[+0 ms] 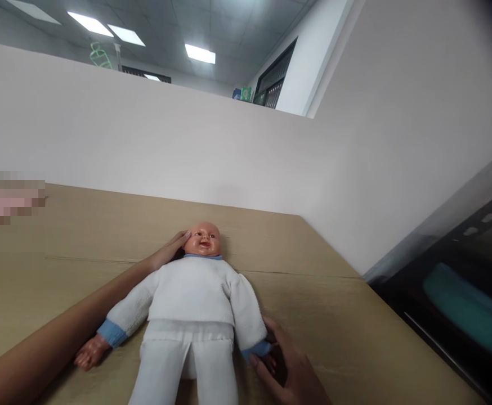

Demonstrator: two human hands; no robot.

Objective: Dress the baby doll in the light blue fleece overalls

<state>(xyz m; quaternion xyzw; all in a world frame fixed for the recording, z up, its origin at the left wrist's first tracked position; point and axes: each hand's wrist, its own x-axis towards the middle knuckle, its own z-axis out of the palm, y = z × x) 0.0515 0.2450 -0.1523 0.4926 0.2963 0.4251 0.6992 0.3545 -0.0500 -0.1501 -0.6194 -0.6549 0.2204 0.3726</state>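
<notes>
A bald baby doll lies on its back on the brown tabletop, its head toward the far wall. It wears a fuzzy white top with blue collar and cuffs, and white trousers whose lower ends are cut off by the picture. My left hand reaches up along one side of the doll, with straight fingers lying against the side of its head. Part of that palm is hidden. At the other side, my right hand is closed around the doll's blue cuff and small hand, thumb on the near side.
A low white partition stands behind the table, and a white wall rises at the right. Beyond the table's right edge is a dark holder with a teal item in it. A pixelated pink patch covers something at the left.
</notes>
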